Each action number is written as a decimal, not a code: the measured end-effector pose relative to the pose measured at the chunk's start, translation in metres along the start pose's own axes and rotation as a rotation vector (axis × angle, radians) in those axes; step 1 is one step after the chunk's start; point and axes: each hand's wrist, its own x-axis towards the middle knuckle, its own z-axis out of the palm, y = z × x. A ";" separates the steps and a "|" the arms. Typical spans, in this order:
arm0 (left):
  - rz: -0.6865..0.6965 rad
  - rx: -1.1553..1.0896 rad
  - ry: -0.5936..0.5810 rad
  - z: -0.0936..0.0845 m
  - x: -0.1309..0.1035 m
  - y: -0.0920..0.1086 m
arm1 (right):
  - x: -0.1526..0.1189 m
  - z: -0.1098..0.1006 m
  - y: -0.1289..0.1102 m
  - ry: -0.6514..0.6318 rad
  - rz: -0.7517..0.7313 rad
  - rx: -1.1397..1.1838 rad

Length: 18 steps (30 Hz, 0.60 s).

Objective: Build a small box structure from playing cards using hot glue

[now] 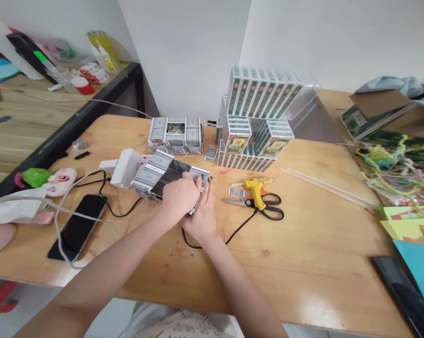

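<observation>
A card-covered box was grasped at its near end by the left hand, curled at the opening, and the right hand, pressed along the outer side; its far end was pointed leftward from them. Right of both, a yellow glue gun was laid across scissors.

Nearer box partly hidden by left hand, blue paper cropped

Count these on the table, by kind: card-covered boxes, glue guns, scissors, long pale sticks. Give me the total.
Card-covered boxes: 2
Yellow glue gun: 1
Pair of scissors: 1
Long pale sticks: 2
Total: 6
</observation>
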 end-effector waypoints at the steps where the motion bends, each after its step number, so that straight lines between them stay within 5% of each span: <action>1: -0.001 0.001 0.001 0.000 0.000 0.000 | 0.000 0.000 0.000 0.001 0.000 0.001; 18: 0.004 0.000 -0.061 -0.004 0.001 0.000 | 0.000 0.000 0.000 -0.007 -0.005 -0.015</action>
